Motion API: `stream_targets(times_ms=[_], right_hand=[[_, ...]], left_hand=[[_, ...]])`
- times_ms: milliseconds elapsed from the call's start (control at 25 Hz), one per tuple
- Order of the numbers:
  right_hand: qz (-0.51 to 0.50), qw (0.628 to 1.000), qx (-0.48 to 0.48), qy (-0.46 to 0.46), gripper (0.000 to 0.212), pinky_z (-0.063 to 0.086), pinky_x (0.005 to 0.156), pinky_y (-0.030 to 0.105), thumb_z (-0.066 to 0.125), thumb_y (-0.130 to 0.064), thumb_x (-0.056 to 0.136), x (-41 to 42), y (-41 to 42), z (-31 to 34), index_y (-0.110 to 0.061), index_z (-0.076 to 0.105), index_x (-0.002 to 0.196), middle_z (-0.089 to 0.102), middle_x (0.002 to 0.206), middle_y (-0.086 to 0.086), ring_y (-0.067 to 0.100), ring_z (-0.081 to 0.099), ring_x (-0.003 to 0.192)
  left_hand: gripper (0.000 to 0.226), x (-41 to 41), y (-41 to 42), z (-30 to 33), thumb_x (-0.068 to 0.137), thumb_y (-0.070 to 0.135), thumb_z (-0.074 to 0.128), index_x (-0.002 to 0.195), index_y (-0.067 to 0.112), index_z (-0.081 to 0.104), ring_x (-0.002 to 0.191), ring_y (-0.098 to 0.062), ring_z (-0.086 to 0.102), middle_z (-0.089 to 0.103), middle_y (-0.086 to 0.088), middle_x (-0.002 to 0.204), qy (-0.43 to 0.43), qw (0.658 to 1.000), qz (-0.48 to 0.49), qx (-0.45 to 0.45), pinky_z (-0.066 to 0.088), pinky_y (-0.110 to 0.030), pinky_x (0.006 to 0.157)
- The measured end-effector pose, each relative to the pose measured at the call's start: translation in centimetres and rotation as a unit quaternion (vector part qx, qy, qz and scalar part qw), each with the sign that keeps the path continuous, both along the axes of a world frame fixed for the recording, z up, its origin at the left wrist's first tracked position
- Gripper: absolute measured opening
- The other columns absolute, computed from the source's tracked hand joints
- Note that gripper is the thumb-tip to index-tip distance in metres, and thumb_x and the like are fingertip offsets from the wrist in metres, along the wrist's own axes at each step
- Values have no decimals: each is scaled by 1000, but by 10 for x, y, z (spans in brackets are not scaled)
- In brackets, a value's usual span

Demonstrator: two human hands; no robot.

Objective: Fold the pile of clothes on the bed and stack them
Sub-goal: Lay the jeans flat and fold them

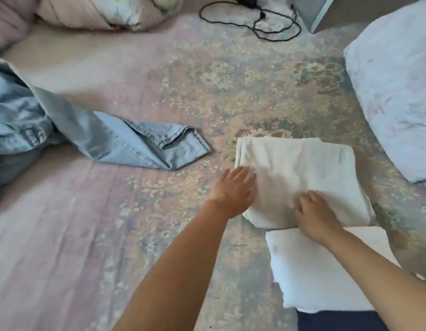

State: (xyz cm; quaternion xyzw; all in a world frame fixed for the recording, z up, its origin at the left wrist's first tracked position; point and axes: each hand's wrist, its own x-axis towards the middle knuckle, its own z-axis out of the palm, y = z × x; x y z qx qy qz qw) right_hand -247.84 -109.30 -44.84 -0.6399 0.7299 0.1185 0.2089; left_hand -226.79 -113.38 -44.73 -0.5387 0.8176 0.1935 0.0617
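Observation:
A folded cream-white garment lies on the floral bedsheet right of centre. My left hand rests flat on its left edge, fingers straight. My right hand presses on its near edge with the fingers bent down onto the cloth. Closer to me, a second folded white garment lies partly under my right forearm. An unfolded pale blue pair of jeans sprawls at the left, one leg reaching toward the middle of the bed.
A pale blue pillow lies at the right edge. Pink bedding and a floral pillow are bunched at the top left. A black cable loops at the top, beside a grey box. Dark fabric shows at the bottom.

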Motion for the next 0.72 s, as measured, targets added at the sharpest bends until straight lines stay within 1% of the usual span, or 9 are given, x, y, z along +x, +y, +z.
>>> stream_targets(times_ms=[80,160,200,240,320,400,480,640,720], right_hand=[[82,995,-60,10,42,33,107,43,48,-21,96,43,14,7,-3,45,134,34,147,20,34,34,136],[172,977,-125,-11,38,47,94,51,64,-10,85,99,22,-2,5,59,119,51,133,27,42,52,120],[202,968,-148,-16,34,52,85,52,63,-12,82,127,23,-11,6,64,111,58,123,28,43,60,109],[229,962,-148,-9,37,53,79,51,54,-18,82,157,23,-18,7,67,105,62,116,28,44,64,101],[292,944,-149,-45,51,53,80,49,37,-26,80,240,27,-38,8,67,104,63,112,29,45,64,98],[337,921,-176,-89,53,42,94,42,36,-25,80,310,30,-63,10,65,108,61,116,31,45,62,103],[375,898,-202,-109,52,31,98,41,38,-23,82,370,25,-79,7,63,116,59,122,30,42,57,111],[320,897,-264,-154,55,47,94,54,46,-29,84,474,-18,-74,-4,48,133,47,134,33,44,49,119],[384,850,-314,-180,66,41,100,56,61,-26,82,530,-47,-57,-14,36,142,36,145,27,38,35,130]], left_hand=[[56,99,42,-5,98,31,25,150,11,23,146,-25,17,20,-10,158,-19,996,70,-60,8,-41,118],[60,214,98,-25,89,34,30,138,3,45,132,-35,45,44,-19,144,-74,983,132,-108,25,-49,112],[60,267,125,-34,87,36,33,134,2,50,125,-38,51,50,-22,138,-90,976,173,-99,27,-52,109],[62,309,150,-43,86,40,35,135,4,50,125,-39,51,49,-22,138,-104,967,217,-83,23,-53,109],[69,374,200,-59,89,52,30,147,17,34,139,-35,33,31,-13,152,-118,941,309,-74,5,-51,113],[68,398,222,-77,90,57,26,150,27,21,146,-29,14,15,-5,157,-107,934,325,-99,-7,-55,112],[64,402,226,-84,89,53,30,149,29,29,145,-28,13,21,-5,157,-87,938,322,-99,-1,-62,112],[64,401,229,-92,84,48,37,146,30,38,144,-29,19,28,-6,155,-53,931,332,-138,11,-67,109],[66,403,228,-94,80,47,42,143,29,42,143,-29,23,34,-8,153,-36,924,342,-164,16,-68,107]])
